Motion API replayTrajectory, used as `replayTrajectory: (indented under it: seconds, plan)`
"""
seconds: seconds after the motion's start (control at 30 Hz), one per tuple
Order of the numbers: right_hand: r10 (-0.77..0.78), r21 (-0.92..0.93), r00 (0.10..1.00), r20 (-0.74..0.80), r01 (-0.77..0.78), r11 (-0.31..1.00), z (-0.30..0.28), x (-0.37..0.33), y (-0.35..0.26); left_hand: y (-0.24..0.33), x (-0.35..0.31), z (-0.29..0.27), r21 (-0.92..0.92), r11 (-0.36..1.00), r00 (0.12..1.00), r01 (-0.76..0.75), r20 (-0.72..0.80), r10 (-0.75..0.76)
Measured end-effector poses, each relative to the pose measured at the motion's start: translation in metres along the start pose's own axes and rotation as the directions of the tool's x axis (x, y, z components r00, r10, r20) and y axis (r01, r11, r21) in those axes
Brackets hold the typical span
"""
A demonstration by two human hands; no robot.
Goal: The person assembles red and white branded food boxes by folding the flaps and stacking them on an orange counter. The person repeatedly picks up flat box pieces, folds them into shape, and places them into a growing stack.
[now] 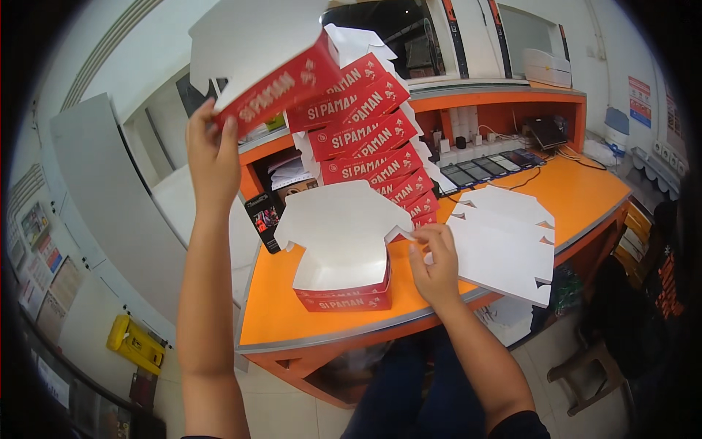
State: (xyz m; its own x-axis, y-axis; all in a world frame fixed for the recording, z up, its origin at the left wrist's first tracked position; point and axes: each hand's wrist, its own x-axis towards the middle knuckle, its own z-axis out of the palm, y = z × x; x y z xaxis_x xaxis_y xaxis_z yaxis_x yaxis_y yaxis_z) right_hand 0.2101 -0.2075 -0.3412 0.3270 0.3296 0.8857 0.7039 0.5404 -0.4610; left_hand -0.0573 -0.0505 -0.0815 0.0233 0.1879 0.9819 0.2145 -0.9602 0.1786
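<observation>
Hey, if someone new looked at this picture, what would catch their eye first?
Probably the tall stack of red boxes near the picture's centre, behind the front box on the bright orange table. Next, the open box held at upper left in the left hand. The right hand is at the front box's side flap.

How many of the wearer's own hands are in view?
2: left hand, upper left, gripping a raised red box; right hand, at the right side of the front box on the orange desk.
</observation>
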Motion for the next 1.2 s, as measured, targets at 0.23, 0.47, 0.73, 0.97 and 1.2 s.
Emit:
replayTrajectory:
  seconds: [0.23, 0.47, 0.73, 0.97, 1.2]
  plan:
    - [-0.059, 0.168, 0.988, 0.146, 0.034, 0.985, -0.021, 0.011, -0.077, 0.046, -0.146, -0.074, -0.176, 0.913, 0.914, 0.368, 0.248, -0.321]
    - [0.050, 0.161, 0.939, 0.340, -0.111, 0.981, -0.008, -0.007, -0.102, 0.050, -0.229, -0.082, -0.211, 0.865, 0.859, 0.454, 0.363, -0.362]
    - [0.220, 0.159, 0.914, 0.342, -0.287, 0.945, 0.007, -0.017, -0.081, 0.030, -0.242, -0.082, -0.316, 0.529, 0.613, 0.788, 0.483, -0.626]
    - [0.165, -0.034, 0.929, 0.331, -0.163, 0.986, 0.002, -0.020, -0.071, 0.015, -0.244, -0.078, -0.275, 0.558, 0.600, 0.783, 0.569, -0.562]
    - [0.103, -0.102, 0.947, 0.305, -0.075, 0.992, -0.002, -0.020, -0.061, -0.010, -0.241, -0.069, -0.222, 0.594, 0.572, 0.773, 0.647, -0.504]
